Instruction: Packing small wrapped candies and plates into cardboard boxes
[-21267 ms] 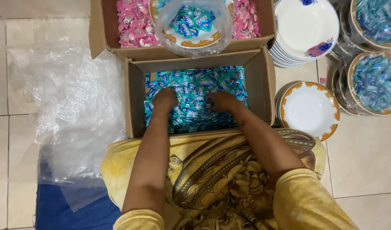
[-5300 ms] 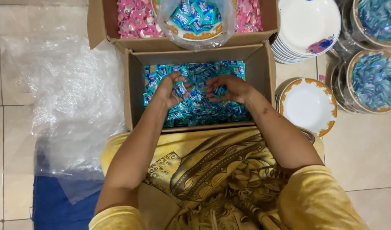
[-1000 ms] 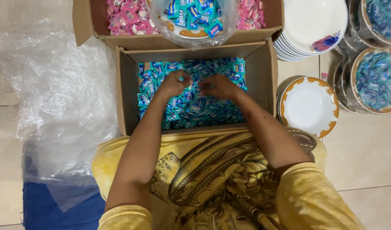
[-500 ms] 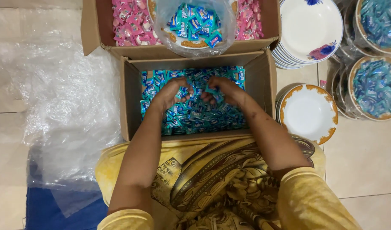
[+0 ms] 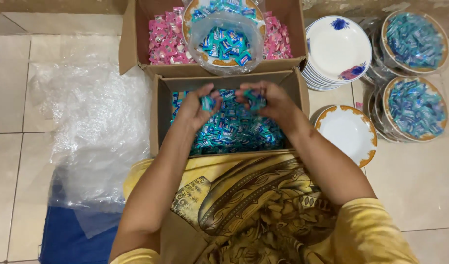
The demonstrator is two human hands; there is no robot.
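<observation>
A cardboard box (image 5: 155, 117) in front of me is filled with blue wrapped candies (image 5: 234, 132). My left hand (image 5: 197, 105) is raised over it, closed on a few blue candies. My right hand (image 5: 268, 100) hovers beside it, also closed on blue candies. Just beyond the hands, a plate wrapped in a clear plastic bag (image 5: 224, 41) holds more blue candies and rests on a second box.
The far cardboard box (image 5: 129, 39) holds pink wrapped candies (image 5: 163, 41). Stacked white plates (image 5: 338, 49) and an empty gold-rimmed plate (image 5: 349, 134) lie at right, beside bagged plates of blue candies (image 5: 415, 110). Clear plastic sheeting (image 5: 95, 132) covers the tiles at left.
Both hands have lifted out of the candy pile with candies in their fingers and moved towards the bagged plate.
</observation>
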